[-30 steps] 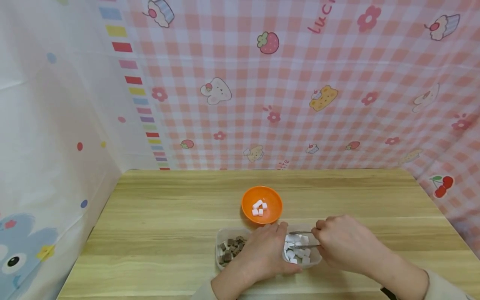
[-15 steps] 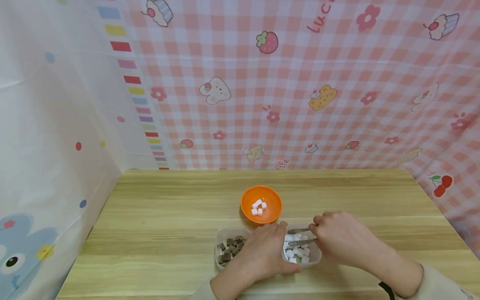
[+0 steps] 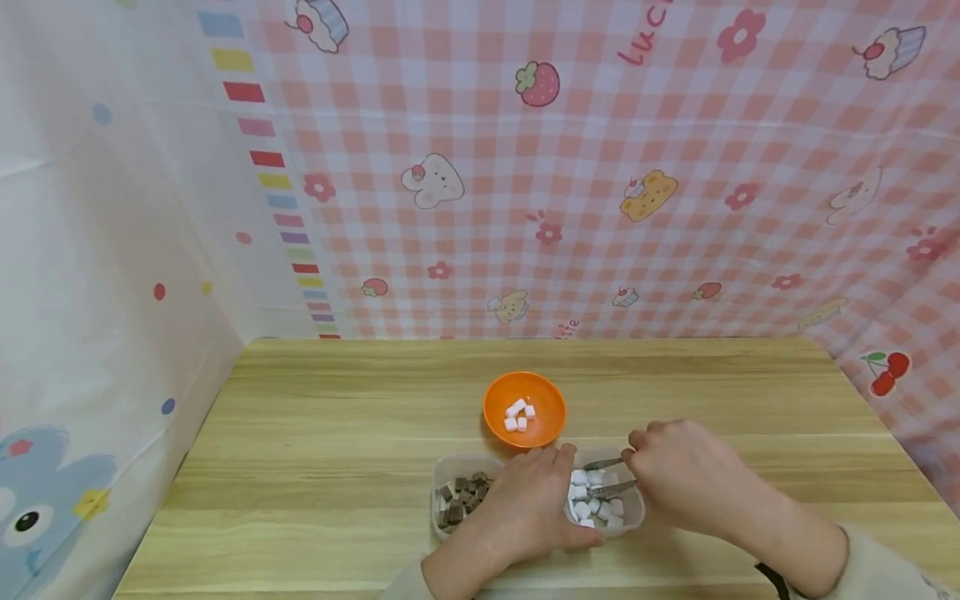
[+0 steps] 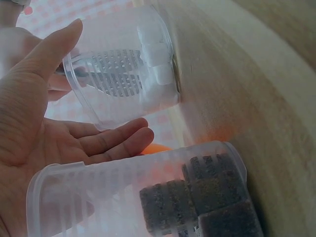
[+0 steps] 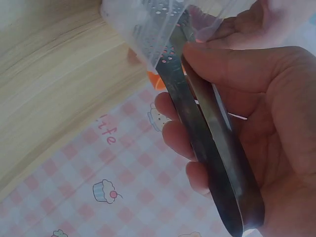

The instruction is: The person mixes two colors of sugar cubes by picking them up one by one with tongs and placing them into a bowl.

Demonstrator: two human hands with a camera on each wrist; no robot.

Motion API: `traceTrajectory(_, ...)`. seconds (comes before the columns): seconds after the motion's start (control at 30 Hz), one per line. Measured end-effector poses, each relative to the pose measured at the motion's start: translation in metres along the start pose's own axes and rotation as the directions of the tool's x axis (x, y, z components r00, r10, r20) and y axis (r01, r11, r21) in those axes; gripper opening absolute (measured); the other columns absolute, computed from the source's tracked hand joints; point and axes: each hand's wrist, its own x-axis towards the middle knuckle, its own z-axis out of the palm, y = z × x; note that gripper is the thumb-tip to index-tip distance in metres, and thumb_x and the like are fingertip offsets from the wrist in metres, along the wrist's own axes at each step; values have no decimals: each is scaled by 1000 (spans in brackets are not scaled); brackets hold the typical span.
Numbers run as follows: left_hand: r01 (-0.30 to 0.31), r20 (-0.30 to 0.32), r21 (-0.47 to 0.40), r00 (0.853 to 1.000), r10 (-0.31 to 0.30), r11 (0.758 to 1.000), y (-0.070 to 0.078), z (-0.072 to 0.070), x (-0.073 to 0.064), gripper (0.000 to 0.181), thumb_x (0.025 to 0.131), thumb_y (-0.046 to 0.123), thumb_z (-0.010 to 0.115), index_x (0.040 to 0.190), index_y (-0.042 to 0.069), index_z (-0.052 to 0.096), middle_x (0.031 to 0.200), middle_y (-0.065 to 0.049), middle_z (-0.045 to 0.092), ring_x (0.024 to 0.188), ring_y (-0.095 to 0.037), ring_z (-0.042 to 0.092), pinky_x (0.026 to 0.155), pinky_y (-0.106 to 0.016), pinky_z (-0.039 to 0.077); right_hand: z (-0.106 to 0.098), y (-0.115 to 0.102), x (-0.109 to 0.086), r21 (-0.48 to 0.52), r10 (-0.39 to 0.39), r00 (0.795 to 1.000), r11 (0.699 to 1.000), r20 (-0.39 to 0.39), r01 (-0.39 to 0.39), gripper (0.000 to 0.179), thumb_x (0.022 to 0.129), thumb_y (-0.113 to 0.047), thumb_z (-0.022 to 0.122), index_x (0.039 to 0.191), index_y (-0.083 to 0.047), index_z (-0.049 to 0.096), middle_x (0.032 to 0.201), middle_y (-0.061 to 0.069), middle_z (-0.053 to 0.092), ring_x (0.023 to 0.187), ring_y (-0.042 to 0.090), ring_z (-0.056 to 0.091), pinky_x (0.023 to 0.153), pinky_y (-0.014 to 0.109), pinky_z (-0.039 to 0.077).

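My right hand [image 3: 686, 475] grips metal tongs [image 5: 212, 133] with perforated ends, which reach down into a clear plastic container [image 4: 84, 106] of white cubes [image 3: 581, 507]. The tongs' two arms stand apart among the cubes in the head view. My left hand [image 3: 528, 500] holds this container between thumb and fingers, the thumb on the near side and fingertips at the far side. To its left, partly behind the hand, stands a second clear container [image 3: 437, 508] with brown cubes [image 4: 217, 192]. An orange bowl [image 3: 551, 396] behind the containers holds several white pieces [image 3: 512, 424].
The wood-grain table [image 3: 322, 433] extends to both sides of the containers. A pink checked cloth [image 3: 480, 242] hangs along its back edge. A white cloth [image 3: 112, 250] with coloured dots hangs at the left.
My right hand has risen slightly, tilting the tongs, and their ends have shifted a little among the white cubes, some of which have moved. The left hand stays in place.
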Motion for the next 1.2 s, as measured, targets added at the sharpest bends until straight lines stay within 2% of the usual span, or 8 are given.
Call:
traceTrajectory(0.2,-4,-2,1,1000,4,1000,0,0,0,102,74,65,87,147,3,53,141,-10,62,126,-20,59,111,-39,48,-1,0,-2,0,-12,1000,1000,4,12,20,63,-8,80,63,-13,61,60,-4,47,50,16,48,41,32,43)
traceTrajectory(0.43,-3,0,3,1000,3,1000,0,-1,-1,102,74,66,87,147,3,53,138,-8,62,123,-18,60,110,-38,48,-5,3,-7,47,13,1000,999,-4,-13,21,64,-7,84,67,-14,64,61,-6,45,52,14,47,42,31,42)
traceTrajectory(0.6,-3,-5,-1,1000,3,1000,0,-1,-1,100,74,65,87,146,3,54,135,-7,64,120,-17,60,109,-38,49,-2,-2,-6,1,-10,1000,1000,-19,10,21,60,-6,82,64,-12,61,60,-4,44,50,15,45,40,29,39)
traceTrajectory(0.83,2,1,-2,1000,-2,1000,0,-1,0,101,75,65,87,147,3,53,138,-8,63,123,-19,61,111,-39,48,-1,-3,-5,-33,-2,1000,999,4,3,21,60,-4,80,61,-12,61,59,-3,46,49,16,46,40,30,41)
traceTrajectory(1.0,4,11,7,1000,-4,1000,0,-2,0,101,75,66,86,148,3,53,139,-8,63,123,-19,61,111,-38,48,-2,-2,-6,-6,3,1000,1000,13,-3,22,62,-2,80,62,-12,61,60,-4,46,49,15,46,41,29,41)
traceTrajectory(1.2,8,9,0,1000,-8,1000,1,-3,0,101,75,65,87,147,4,53,137,-7,63,120,-17,61,109,-38,49,-5,7,-14,82,9,999,997,-31,-6,21,69,-8,86,71,-13,65,64,-8,48,53,12,49,45,30,45)
